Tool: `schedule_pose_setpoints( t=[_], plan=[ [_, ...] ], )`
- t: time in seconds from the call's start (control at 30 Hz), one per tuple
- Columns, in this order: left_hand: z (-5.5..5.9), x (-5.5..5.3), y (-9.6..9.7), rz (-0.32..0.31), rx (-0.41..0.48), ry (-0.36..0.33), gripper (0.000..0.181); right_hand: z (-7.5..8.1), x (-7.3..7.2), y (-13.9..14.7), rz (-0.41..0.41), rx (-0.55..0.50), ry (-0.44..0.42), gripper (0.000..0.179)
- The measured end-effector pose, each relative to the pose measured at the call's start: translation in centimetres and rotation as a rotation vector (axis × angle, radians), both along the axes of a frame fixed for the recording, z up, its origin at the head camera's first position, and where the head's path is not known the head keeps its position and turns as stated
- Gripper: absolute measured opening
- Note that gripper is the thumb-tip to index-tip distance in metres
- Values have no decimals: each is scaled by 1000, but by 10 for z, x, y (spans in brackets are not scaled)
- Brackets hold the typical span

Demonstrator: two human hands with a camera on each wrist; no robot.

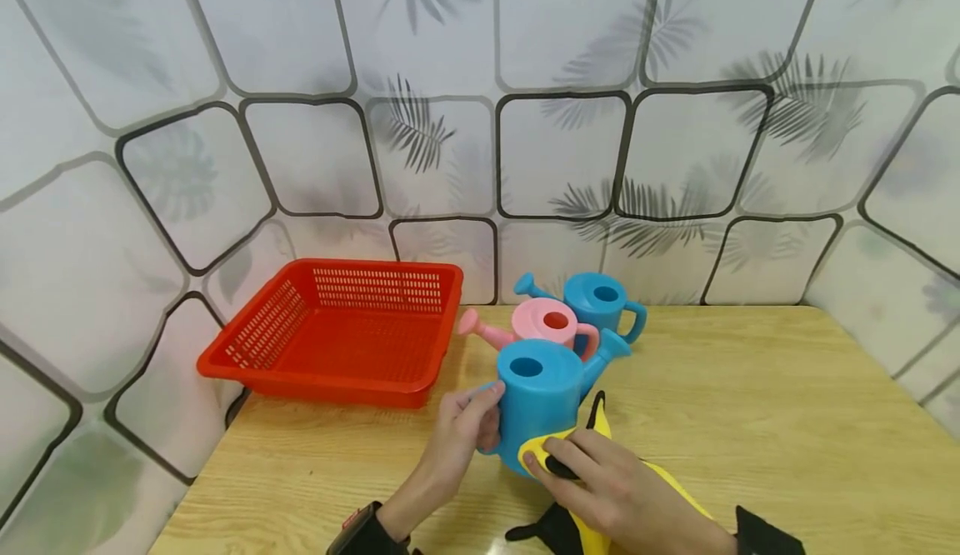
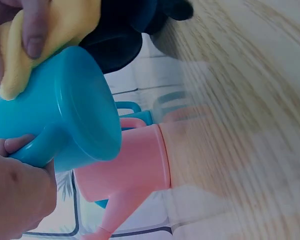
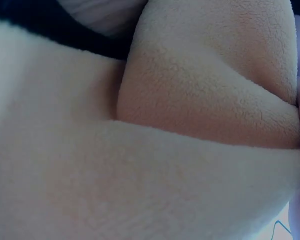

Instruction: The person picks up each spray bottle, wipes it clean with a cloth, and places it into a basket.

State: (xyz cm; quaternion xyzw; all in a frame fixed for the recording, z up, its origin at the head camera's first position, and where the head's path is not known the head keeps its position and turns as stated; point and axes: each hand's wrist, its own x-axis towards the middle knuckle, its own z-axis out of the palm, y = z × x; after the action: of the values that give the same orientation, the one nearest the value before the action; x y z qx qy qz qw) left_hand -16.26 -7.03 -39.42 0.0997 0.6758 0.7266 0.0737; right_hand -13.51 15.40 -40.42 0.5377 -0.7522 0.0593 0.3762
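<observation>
My left hand [image 1: 459, 434] grips the handle of a blue watering can [image 1: 542, 405], which is held up off the table with its spout pointing right. In my right hand [image 1: 611, 484] a yellow and black cloth [image 1: 540, 448] is bunched and pressed against the can's lower side. The rest of the cloth hangs down below the hand. In the left wrist view the can's base faces the camera, with the cloth [image 2: 65, 30] against its side. Cloth folds [image 3: 205, 95] fill most of the right wrist view, and only the edges of the fingers show there.
Behind the held can stand a pink watering can [image 1: 536, 320] and another blue watering can [image 1: 592, 295], close together. A red plastic basket [image 1: 360, 392] with slotted walls sits at the back left. The wooden table [image 1: 772, 405] meets a patterned wall covering [image 1: 562, 155].
</observation>
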Motion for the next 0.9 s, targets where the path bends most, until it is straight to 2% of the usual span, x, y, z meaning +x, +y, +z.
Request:
schedule_pose_setpoints(
  t=[0.27,0.5,0.67,0.9],
  plan=[
    [3,4,0,12,45,35,56,-4,6,1,-1,90,12,49],
    [4,6,-2,14,50,36,55,-8,9,-1,22,87,-37,48],
    [7,6,-3,15,71,46,55,-4,11,-1,-20,92,-16,50],
    [13,3,-3,11,109,63,53,5,10,-2,-29,44,24,49]
  ],
)
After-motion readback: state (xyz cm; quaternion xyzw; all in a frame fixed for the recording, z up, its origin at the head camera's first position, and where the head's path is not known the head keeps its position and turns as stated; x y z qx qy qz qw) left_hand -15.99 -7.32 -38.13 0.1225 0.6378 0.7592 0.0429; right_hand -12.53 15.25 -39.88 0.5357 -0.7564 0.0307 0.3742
